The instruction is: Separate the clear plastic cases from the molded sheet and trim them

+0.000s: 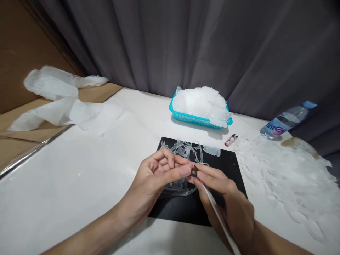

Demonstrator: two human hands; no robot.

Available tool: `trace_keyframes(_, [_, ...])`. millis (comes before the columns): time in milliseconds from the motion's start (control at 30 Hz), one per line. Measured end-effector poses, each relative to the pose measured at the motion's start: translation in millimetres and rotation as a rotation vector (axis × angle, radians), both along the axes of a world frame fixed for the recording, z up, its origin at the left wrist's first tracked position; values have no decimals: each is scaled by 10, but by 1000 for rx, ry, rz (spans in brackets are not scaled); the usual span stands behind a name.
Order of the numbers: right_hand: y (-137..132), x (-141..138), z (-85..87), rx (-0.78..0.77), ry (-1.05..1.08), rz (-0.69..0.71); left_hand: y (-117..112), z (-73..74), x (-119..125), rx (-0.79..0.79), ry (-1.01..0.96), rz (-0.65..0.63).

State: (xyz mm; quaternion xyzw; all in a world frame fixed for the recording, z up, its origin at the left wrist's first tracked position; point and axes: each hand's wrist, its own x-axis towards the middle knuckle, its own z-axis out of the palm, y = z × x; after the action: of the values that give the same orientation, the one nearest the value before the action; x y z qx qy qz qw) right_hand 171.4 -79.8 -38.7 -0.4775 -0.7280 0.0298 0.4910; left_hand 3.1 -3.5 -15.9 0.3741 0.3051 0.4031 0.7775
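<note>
My left hand [159, 173] is closed in a pinch on a clear, floppy plastic piece [186, 152] that lies partly on a black mat [228, 166]. My right hand [225, 198] grips a thin white pen-like tool [212, 203], its dark tip meeting the clear piece right at my left thumb and fingertips. The clear piece looks like a web of looping strips spread over the mat's upper middle. Both hands hover over the mat near the table's front.
A turquoise basket [186, 117] heaped with translucent white pieces stands behind the mat. A spread of similar pieces [287, 177] lies to the right. Small pink snips [230, 140], a lying water bottle [287, 120], crumpled plastic sheeting [61, 99] at left, and a grey curtain behind.
</note>
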Motion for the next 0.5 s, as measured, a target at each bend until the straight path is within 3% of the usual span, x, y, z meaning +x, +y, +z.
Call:
trace_keyframes(100, [12,12,-5,29,-3,-21,-2,12,-13,-16,7,-8])
trace_keyframes(200, [21,62,36,68,-167,0,-1,20,-32,-24,8,-23])
trace_keyframes(300, [46,112,117,168,-337,20,6,15,-48,-9,-6,-57])
trace_keyframes(500, [126,110,267,359,-440,-42,4,17,-83,85,91,-146])
